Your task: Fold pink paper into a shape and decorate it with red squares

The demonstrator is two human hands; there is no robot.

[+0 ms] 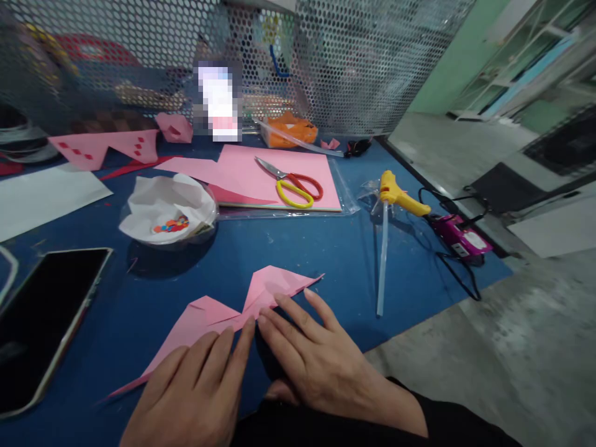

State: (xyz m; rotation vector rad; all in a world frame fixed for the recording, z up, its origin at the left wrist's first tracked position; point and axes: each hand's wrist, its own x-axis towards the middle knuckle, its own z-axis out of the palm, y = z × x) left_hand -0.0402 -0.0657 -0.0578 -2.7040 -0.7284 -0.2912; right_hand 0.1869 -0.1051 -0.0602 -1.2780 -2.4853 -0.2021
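A folded pink paper (218, 310) lies flat on the blue table (316, 248), near the front edge. My left hand (193, 391) presses on its left half with fingers stretched flat. On the right half rests my right hand (316, 360), fingers spread and fingertips on the fold. The two index fingers nearly meet at the middle crease. Neither hand grips anything.
Red-and-yellow scissors (293, 184) lie on a pink sheet stack (284, 174). A bowl (167, 214) lined with white paper holds confetti. A phone (41, 316) lies at left, a yellow glue gun (400, 195) with a glue stick (382, 261) at right. A mesh screen (349, 62) stands behind.
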